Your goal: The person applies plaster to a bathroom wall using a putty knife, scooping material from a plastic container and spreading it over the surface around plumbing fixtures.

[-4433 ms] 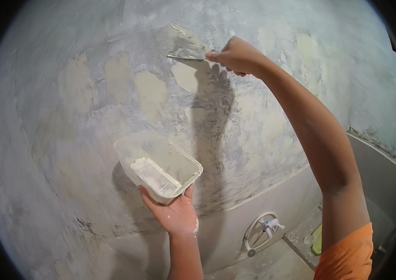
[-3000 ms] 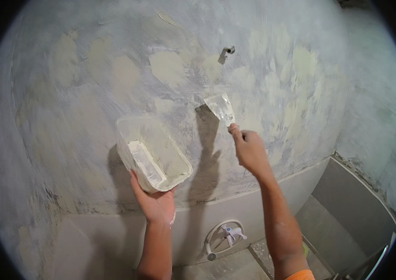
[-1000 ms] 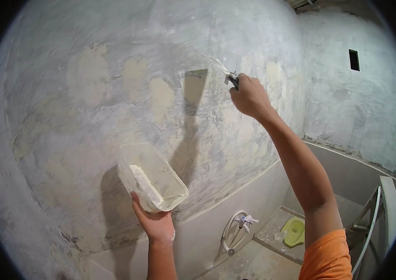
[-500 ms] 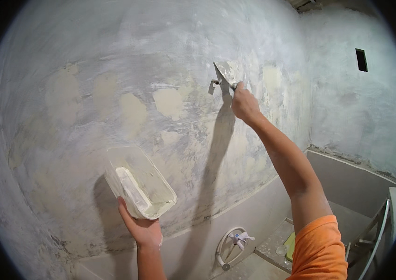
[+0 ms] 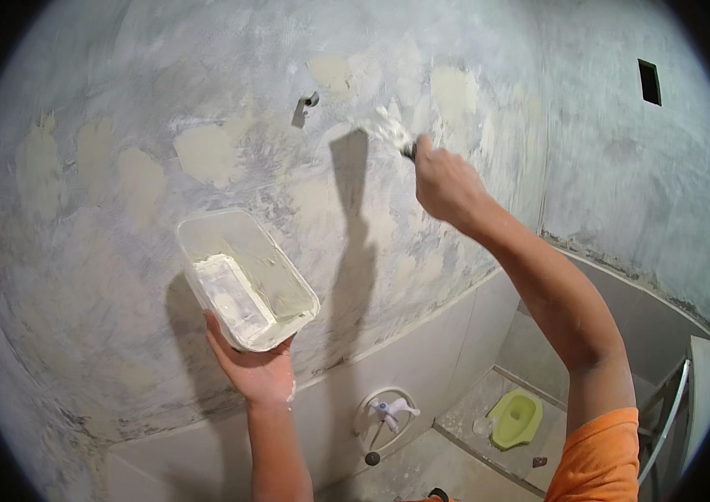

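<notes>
My left hand (image 5: pixel 259 370) supports a pale translucent plastic tub (image 5: pixel 225 233) from below, its fingers around the lower end. White putty (image 5: pixel 225 293) lies inside the tub and smears its walls. In my right hand (image 5: pixel 455 186) is a putty knife (image 5: pixel 387 130), gripped by its dark handle. The blade carries white putty and is blurred by motion. Its shadow (image 5: pixel 349 155) falls on the grey wall (image 5: pixel 121 276) to its left, apart from the blade. Cream putty patches (image 5: pixel 209 155) cover parts of this wall.
A short pipe stub (image 5: pixel 311 99) sticks out of the wall, left of the knife. Below are a white tap with a hose (image 5: pixel 388 412) and a yellow-green squat toilet (image 5: pixel 515 418). A ladder-like frame (image 5: pixel 689 410) stands at lower right; a dark rectangular opening (image 5: pixel 649 82) marks the right wall.
The view has shifted down and right. My right hand has drawn the putty knife away from beside the pipe stub, to its lower right. My left hand still holds the tub.
</notes>
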### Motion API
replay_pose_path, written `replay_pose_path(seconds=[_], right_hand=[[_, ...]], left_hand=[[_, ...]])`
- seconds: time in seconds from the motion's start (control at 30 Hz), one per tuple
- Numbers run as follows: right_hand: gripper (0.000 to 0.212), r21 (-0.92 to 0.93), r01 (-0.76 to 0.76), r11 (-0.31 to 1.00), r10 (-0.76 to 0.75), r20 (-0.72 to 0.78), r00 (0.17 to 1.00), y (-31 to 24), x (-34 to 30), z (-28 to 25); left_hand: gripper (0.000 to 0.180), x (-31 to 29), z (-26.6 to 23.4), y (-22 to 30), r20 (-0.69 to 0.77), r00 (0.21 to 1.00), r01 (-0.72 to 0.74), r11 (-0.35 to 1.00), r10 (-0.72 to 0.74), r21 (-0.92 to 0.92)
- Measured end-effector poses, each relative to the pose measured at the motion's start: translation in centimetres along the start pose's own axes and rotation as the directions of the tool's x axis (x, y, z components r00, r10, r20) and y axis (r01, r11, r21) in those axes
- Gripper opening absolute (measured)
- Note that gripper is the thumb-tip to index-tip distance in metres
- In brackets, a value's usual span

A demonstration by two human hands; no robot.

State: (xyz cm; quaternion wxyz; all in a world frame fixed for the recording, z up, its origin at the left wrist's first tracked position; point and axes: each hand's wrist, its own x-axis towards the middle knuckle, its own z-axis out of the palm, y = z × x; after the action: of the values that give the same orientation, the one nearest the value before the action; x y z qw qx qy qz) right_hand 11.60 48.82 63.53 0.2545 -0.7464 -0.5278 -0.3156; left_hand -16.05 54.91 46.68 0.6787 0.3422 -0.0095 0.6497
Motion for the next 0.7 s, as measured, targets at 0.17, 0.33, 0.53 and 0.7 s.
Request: replay_pose_path(seconds=[0.17,0.33,0.53,0.7], right_hand=[[0.015,0.015,0.095,0.995,-0.091,-0.170,0.981,2.5,6.5,-2.5],[0.017,0.074,0.019,0.997,-0.014,-0.058,0.998,4.9,6.8,5.7],[0.014,0.190,-0.075,0.979,0.074,0.012,0.997,9.6,1.1,14.3],[0.009,-0.033,0.054,0.998,-0.050,0.103,0.993,13.0,-0.3,6.7]], left_hand=[[0.075,-2.3,3.7,-6.3,-0.167,0.985,0.047,0.999,-0.043,0.020],[0.073,-4.8,2.4,-11.6,-0.162,0.984,0.081,0.996,-0.073,0.042],[0.072,-0.9,3.0,-16.7,-0.120,0.992,0.030,1.000,-0.030,0.000],[0.069,0.3,4.8,-16.8,-0.012,0.998,-0.066,0.996,0.065,-0.061]])
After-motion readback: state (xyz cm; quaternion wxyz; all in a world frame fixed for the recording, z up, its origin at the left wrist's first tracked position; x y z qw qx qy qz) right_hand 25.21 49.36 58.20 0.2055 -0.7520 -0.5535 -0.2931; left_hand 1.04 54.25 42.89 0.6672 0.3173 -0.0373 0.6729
